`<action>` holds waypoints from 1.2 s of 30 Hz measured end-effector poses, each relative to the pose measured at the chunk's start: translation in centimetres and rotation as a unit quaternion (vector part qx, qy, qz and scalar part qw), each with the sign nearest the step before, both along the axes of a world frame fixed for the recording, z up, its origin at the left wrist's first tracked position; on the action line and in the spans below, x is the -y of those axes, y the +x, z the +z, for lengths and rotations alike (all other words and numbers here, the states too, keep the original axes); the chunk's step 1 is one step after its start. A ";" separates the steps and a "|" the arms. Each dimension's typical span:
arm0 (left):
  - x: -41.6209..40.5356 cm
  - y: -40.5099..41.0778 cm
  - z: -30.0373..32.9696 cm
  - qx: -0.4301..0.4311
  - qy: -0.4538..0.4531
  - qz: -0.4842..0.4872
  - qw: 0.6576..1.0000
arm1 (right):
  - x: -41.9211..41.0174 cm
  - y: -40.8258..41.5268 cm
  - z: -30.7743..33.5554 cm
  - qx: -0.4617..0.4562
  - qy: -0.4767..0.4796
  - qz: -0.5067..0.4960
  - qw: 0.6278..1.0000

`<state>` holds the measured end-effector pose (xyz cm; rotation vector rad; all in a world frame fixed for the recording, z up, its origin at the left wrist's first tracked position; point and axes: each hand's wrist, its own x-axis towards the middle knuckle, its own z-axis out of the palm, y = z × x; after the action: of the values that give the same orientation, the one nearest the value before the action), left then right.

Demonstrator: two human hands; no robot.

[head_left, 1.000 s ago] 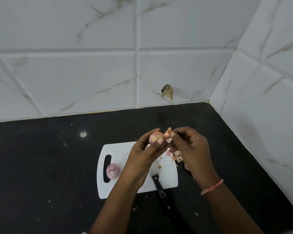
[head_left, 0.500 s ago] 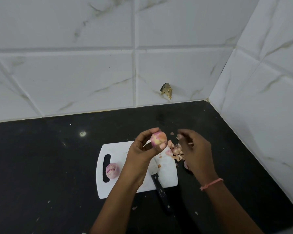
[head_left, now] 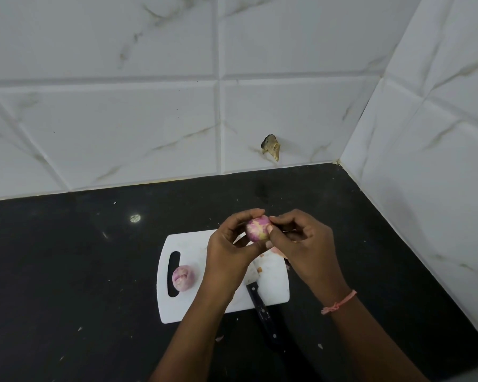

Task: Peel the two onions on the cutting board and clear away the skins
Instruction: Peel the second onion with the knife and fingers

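We hold the first onion [head_left: 256, 229] raised above the far edge of the white cutting board [head_left: 188, 304], clear of it. The left hand [head_left: 232, 246] is curled round the bulb from the left and below, thumb under, fingers over the top. The right hand [head_left: 301, 241] comes in from the right, its fingertips [head_left: 271, 228] pinching at the bulb's right flank; whether they hold a flap of skin there we cannot tell. The relation that matters: the bulb sits between the two hands, exposed face toward the camera and to the right, so any remaining skin is nearer the right hand, which we judge will strip it away rightward while the left turns the bulb. The surface looks mostly bare, pink with a yellowish patch. The second onion [head_left: 183, 277] lies on the board's left part, just beside the handle slot, and looks peeled. Skins [head_left: 279, 252] lie on the board's right edge, partly hidden under the right hand. A knife [head_left: 260, 301] lies across the board's near edge.
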<state>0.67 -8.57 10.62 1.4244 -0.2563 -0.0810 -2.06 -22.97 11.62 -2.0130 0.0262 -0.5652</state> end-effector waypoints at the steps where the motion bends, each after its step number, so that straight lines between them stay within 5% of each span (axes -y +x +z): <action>1: 0.0 0.0 -0.1 0.000 0.001 0.002 1.000 | 0.1 0.0 -0.1 0.002 -0.004 -0.005 1.000; 13: -0.3 0.1 -0.1 0.009 -0.008 0.013 1.000 | -0.6 0.1 0.1 -0.059 0.050 -0.042 0.996; 36: 0.5 -0.3 -0.4 0.080 0.049 0.073 0.993 | -0.7 0.1 0.0 -0.011 0.009 -0.057 0.998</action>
<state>0.37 -9.07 10.20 1.5457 -0.2814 0.1421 -1.92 -22.31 11.67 -2.0087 0.1608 -0.6123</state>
